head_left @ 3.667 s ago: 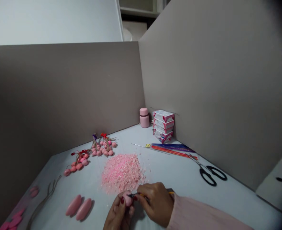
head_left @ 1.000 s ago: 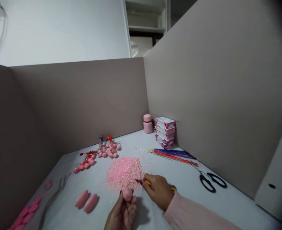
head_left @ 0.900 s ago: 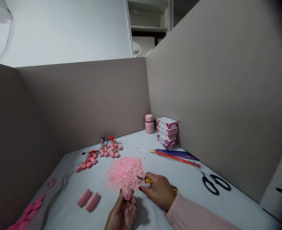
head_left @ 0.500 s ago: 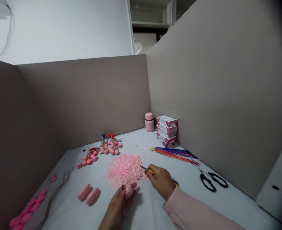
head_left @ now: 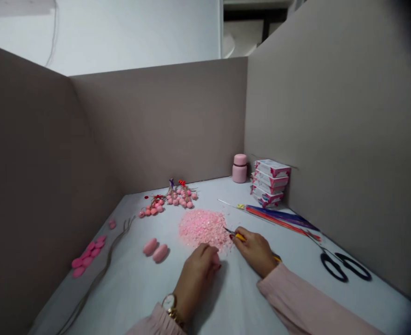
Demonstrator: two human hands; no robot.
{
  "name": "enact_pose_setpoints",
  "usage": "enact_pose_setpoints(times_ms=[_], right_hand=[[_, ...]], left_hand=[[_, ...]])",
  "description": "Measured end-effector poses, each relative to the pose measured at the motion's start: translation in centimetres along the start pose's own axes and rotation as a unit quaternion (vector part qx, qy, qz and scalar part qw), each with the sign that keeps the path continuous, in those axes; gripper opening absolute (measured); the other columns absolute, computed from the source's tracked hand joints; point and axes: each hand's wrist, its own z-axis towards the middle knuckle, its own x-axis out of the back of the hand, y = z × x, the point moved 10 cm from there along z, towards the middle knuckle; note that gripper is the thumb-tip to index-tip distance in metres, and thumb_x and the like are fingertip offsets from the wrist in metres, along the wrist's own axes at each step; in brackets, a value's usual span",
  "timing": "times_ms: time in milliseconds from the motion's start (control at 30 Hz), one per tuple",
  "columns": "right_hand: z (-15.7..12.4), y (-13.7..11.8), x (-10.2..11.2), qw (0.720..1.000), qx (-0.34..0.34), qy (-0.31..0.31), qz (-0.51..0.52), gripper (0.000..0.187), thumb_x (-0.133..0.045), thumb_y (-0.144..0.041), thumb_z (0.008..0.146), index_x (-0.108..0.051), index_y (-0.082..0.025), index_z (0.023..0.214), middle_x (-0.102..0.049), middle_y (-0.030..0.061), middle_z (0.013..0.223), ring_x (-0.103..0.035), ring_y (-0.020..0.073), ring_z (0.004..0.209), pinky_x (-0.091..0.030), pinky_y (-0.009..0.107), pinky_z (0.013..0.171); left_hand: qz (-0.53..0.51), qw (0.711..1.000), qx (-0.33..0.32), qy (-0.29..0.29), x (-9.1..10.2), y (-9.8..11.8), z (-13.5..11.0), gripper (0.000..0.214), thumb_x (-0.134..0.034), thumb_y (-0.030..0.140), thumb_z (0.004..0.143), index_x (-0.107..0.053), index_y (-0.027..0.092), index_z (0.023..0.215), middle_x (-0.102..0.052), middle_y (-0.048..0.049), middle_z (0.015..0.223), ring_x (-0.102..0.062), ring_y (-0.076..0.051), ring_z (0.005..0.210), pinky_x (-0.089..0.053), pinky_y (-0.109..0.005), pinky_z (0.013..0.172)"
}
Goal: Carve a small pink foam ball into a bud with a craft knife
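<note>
Gripping ball [head_left: 215,260], knife [head_left: 239,236] — curled hands [head_left: 198,267] [head_left: 256,251]

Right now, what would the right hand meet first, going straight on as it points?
Probably the pink chips: the knife in the right hand points at their right edge, though whether its tip touches them is unclear.

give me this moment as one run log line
left hand: holding pink piece, mostly hidden | right hand: holding yellow-handled knife | pink chip pile: beyond left hand
</note>
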Motion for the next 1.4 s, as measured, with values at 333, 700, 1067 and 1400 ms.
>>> enact_pose_setpoints(times_ms=[333,700,1067,1400], right_hand=[[-0.1,-0.2,-0.3,1.0,0.007,-0.007,-0.015,0.018,-0.045,-0.031,0.083,-0.059,-0.024,0.075,-0.065,-0.002,0.06,-0.062,0.018,0.06,-0.029,0.023,0.051],[0.2,0.3,-0.5,0.999,-0.009,0.01,-0.051,0.017,-0.048,-0.032,0.084,-0.061,-0.025,0.075,-0.065,-0.0017,0.063,-0.061,0.0171,0.062,-0.027,0.022,0.051],[0.4,0.1,-0.8,0.999,-0.001,0.01,-0.043,0.017,-0.047,-0.031,0.083,-0.061,-0.024,0.076,-0.067,-0.0015,0.064,-0.062,0.0172,0.062,-0.029,0.022,0.052],[0.2,-0.1,-0.9,1.0,0.01,-0.014,0.026,0.019,-0.047,-0.036,0.079,-0.06,-0.024,0.071,-0.065,-0.0017,0.059,-0.059,0.0167,0.054,-0.033,0.023,0.05]], left_hand=[[0.268,0.954,-0.112,-0.071,-3.8,2.8,0.3,0.019,-0.043,0.005,0.085,-0.057,0.015,0.091,-0.063,-0.0093,0.088,-0.057,-0.025,0.078,-0.048,-0.036,0.068],[0.306,0.939,-0.149,-0.058,-4.2,3.2,-0.1,0.015,-0.042,0.008,0.087,-0.055,0.016,0.091,-0.062,-0.0074,0.087,-0.056,-0.023,0.076,-0.046,-0.035,0.066],[0.292,0.943,-0.151,-0.049,-4.5,3.4,-0.5,0.017,-0.039,0.006,0.087,-0.053,0.015,0.092,-0.06,-0.0087,0.088,-0.054,-0.023,0.075,-0.046,-0.035,0.064],[0.281,0.947,-0.136,-0.082,-4.6,3.4,-0.5,0.019,-0.038,0.009,0.088,-0.054,0.013,0.098,-0.061,-0.011,0.095,-0.053,-0.025,0.078,-0.048,-0.037,0.066]])
